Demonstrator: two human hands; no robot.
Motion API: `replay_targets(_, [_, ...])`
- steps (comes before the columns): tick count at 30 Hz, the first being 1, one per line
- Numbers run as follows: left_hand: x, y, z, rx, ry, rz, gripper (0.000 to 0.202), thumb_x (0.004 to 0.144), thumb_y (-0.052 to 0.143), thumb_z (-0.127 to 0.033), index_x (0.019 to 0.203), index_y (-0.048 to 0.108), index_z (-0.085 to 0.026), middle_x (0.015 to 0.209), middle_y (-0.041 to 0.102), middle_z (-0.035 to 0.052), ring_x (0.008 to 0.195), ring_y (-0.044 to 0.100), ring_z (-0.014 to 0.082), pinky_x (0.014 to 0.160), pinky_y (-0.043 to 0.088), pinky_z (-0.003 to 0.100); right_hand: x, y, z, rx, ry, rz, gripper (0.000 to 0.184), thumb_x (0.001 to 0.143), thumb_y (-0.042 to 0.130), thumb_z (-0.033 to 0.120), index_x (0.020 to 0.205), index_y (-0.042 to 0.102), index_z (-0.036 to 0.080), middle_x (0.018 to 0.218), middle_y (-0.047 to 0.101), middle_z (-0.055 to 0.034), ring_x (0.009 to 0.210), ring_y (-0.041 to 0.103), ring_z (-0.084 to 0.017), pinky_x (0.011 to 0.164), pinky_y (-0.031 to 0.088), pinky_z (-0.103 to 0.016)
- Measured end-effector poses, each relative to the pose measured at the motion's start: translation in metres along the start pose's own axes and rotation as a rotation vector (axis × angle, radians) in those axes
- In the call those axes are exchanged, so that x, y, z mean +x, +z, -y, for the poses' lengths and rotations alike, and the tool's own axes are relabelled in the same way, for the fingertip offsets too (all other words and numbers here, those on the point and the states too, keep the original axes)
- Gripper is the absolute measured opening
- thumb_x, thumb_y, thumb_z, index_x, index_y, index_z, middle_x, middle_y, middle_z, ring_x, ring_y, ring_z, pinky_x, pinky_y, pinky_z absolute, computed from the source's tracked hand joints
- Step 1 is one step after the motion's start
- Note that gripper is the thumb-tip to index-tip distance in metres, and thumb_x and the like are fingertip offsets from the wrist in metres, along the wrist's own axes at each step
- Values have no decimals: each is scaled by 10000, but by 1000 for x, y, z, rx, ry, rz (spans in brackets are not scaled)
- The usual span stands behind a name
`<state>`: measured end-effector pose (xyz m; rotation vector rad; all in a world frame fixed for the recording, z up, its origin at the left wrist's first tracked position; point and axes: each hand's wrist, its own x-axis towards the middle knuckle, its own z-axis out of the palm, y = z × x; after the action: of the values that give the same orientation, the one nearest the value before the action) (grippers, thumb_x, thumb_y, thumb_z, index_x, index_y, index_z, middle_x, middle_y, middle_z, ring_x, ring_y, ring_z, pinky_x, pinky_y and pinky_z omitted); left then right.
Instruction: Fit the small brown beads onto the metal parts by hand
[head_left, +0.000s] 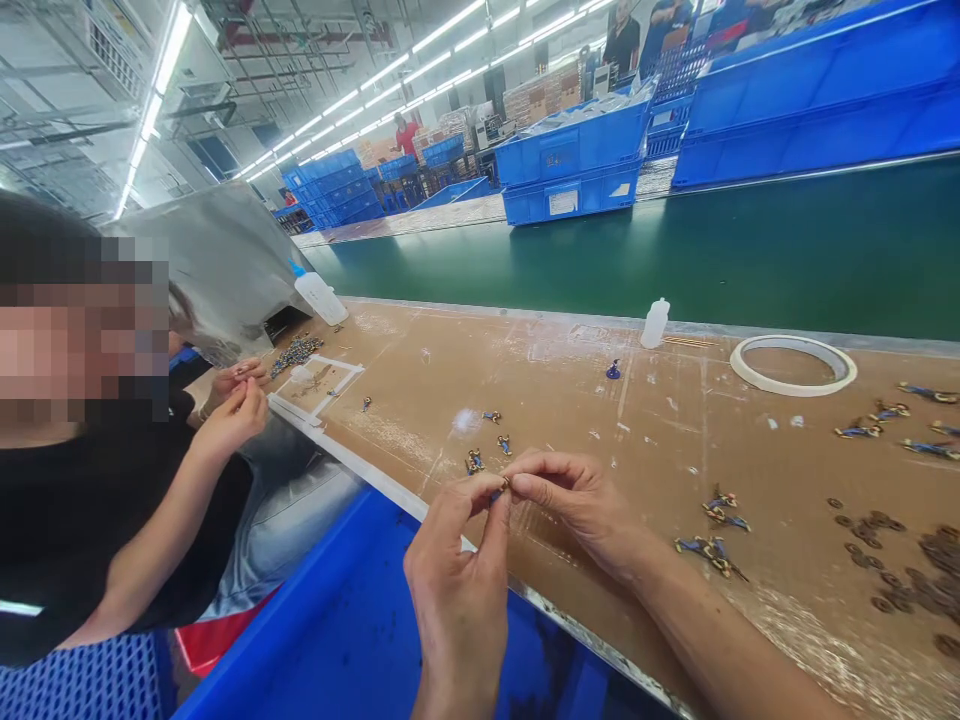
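Over the front edge of the table, my left hand (459, 570) pinches a small painted figurine (498, 490) between thumb and fingertips. It looks blue and brown, and the fingers hide most of it. From the right, my right hand (581, 500) closes thumb and forefinger on the same piece, so the fingertips of both hands meet. Just beyond my hands lie a few more small figurines (475, 461) in blue and brown. Right of my right forearm is a little cluster of figurines (712, 552). Farther right are a pile of brown round discs (892, 590) and several more figurines (892, 411).
A co-worker's hands (236, 400) hold something small at the left, near a heap of small parts (296, 353). On the brown table (570, 430) stand a white bottle (655, 323), a tape roll (795, 388) and a dark blue figurine (613, 370). Behind runs a green belt (750, 250).
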<state>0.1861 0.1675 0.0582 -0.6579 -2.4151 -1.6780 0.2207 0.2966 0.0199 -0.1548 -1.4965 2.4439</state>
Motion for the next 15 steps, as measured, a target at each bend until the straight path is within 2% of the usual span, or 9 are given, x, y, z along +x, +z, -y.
replay_targets(4, [1,4,13,-254,-163,-1,112,721,789,-239,828,757,-235,835,768,12,812,718,174,770,581,255,0,-1,3,-56,-82,10,147,767,753,395,802,768,253,799,667,-2,795,596,-145,812,468,-314])
replay_targets(8, [4,8,25,-489,-233,38,155,655,832,-186,783,751,-216,790,771,3,767,730,162,740,597,245,-1,-2,3,-122,-121,4,118,777,744,376,797,773,263,783,640,0,786,579,-147,807,463,-326])
replay_targets(15, [5,10,32,-564,-244,42,162,635,841,-149,752,745,-206,774,771,-7,766,727,144,751,592,227,-1,-3,2,-151,-106,20,97,802,721,343,804,771,260,781,620,5,791,563,-137,816,438,-319])
